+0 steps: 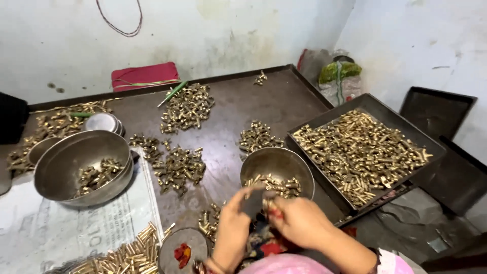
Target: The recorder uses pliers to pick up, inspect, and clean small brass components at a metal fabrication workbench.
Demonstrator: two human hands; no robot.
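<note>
Two hands meet at the near edge: a dark flat piece [252, 202] is pinched in the left hand [231, 228], while small brass parts [268, 205] are gripped by the closed right hand [299, 220]. Such parts are judged hard, dense, slippery, best pinched across the middle. Just beyond, a bowl [276, 162] holds more; a full tray [362, 152] lies right.

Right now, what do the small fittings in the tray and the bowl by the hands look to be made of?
The fittings look like brass: yellow-gold with bright glints. Their tray seems dark, dull sheet metal with a folded rim. The bowl near the left hand and right hand appears to be steel or aluminium: grey, softly reflective.
</note>
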